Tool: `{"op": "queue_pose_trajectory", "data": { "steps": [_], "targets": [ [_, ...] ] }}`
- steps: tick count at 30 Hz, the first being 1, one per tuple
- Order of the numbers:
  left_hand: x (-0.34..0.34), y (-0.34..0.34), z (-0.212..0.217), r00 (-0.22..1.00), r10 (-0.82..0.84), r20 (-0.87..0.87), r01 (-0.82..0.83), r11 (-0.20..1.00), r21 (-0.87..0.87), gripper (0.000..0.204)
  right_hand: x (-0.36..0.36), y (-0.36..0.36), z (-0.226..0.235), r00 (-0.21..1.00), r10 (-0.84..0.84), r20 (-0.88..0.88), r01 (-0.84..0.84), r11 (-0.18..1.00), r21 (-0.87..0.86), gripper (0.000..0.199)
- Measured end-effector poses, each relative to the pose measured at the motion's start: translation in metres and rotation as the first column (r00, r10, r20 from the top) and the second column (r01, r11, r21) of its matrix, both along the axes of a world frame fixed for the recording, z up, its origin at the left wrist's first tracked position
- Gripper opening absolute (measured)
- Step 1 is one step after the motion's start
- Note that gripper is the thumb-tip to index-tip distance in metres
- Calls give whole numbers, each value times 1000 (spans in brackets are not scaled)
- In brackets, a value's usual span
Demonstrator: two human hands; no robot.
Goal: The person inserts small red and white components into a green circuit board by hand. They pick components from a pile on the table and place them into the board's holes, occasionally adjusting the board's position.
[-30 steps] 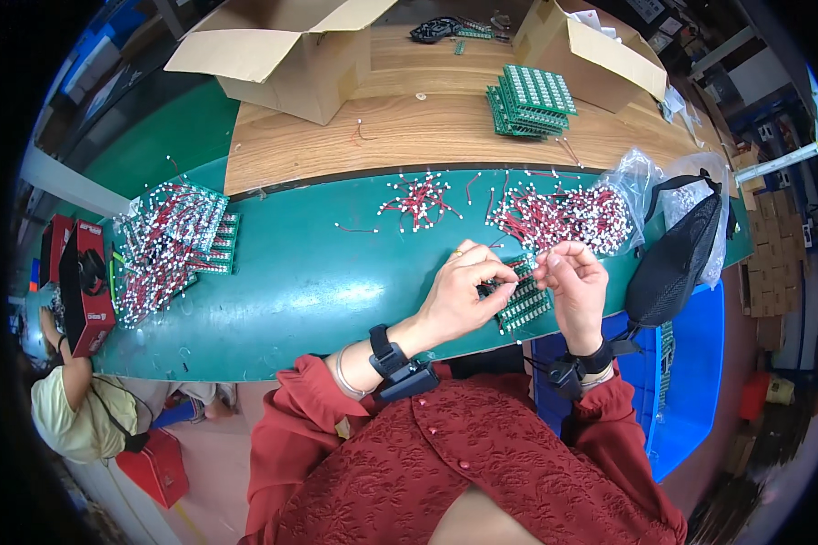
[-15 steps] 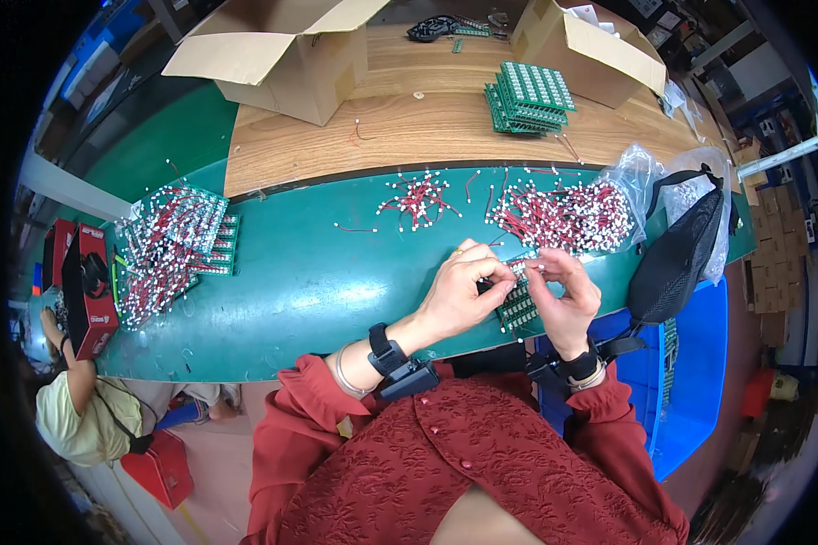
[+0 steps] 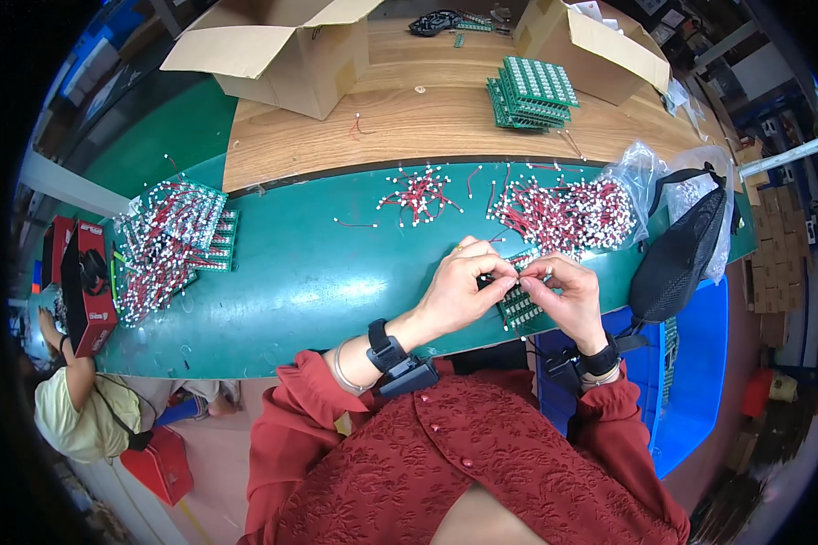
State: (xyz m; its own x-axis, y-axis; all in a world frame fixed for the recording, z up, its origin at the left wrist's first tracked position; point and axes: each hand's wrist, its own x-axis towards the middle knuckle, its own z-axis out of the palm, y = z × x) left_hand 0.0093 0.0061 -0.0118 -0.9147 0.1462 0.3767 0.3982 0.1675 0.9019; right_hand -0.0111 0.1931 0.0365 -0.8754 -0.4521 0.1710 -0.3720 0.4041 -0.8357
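Observation:
My left hand (image 3: 463, 286) and my right hand (image 3: 568, 295) meet at their fingertips over a green circuit board panel (image 3: 522, 313), which lies near the table's front edge. Thumb and forefinger of the right hand pinch a connector wire; its small white end shows between the fingertips. The left fingers are pinched together right beside it, and what they hold is hidden. Just beyond my hands spreads a big pile of red-and-black connector wires (image 3: 563, 213) with white ends. A smaller bunch of connector wires (image 3: 418, 195) lies to its left.
Wired boards (image 3: 177, 236) are heaped at the left, beside a red box (image 3: 91, 291). A board stack (image 3: 536, 91) and two cartons (image 3: 291, 73) (image 3: 591, 54) stand on the wooden surface. At right are a black mesh pouch (image 3: 677, 250) and blue bin (image 3: 700, 381). Another person sits far left.
My right hand has lowered slightly, and its fingertips have closed in against the left hand's. The left hand has stayed almost in place over the board panel.

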Motion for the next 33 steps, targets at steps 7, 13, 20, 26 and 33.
{"op": "queue_pose_trajectory", "data": {
  "steps": [7,13,20,26,33],
  "targets": [
    [1,-1,0,1000,-18,2,18,1000,-15,6,-1,-4,3,997,36,-75,-32,998,49,9],
    [0,0,6,999,-34,14,35,998,-56,14,-4,10,-5,992,-68,102,78,992,-98,7],
    [4,-2,2,962,-108,-251,34,959,-282,13,-7,25,-10,955,-126,267,153,985,-82,5],
    [4,-1,-2,972,-85,-218,38,976,-215,10,-10,20,-7,996,-28,-89,47,973,225,8],
    [4,-2,-6,967,-94,-235,37,972,-234,9,-15,15,-8,992,7,-127,35,943,330,11]
  ]
}}
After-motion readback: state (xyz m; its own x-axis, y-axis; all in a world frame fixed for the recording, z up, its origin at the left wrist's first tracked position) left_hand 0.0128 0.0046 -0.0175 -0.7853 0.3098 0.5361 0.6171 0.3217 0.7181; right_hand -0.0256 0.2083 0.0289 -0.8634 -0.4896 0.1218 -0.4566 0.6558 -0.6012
